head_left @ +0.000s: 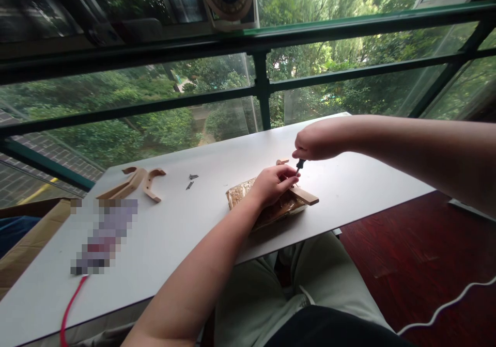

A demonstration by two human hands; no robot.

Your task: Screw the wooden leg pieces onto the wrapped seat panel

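My right hand (pixel 312 140) is closed around the dark handle of a screwdriver (pixel 300 164), which points down at a wooden piece. My left hand (pixel 276 183) reaches in from the left, its thumb and fingers curled by the screwdriver's tip; what they pinch there is too small to make out. Below them a flat wooden bar (pixel 305 195) sticks out to the right. It rests over a brown package in clear plastic wrap (pixel 239 192). A small curved wooden end (pixel 282 162) shows beyond my left hand.
Curved wooden pieces (pixel 134 184) lie at the left of the white table (pixel 186 223). Several screws (pixel 191 177) sit between them and the package. A blurred-out object (pixel 106 233) with a red strap (pixel 72 305) is at the near left. A green railing (pixel 263 86) borders the far side.
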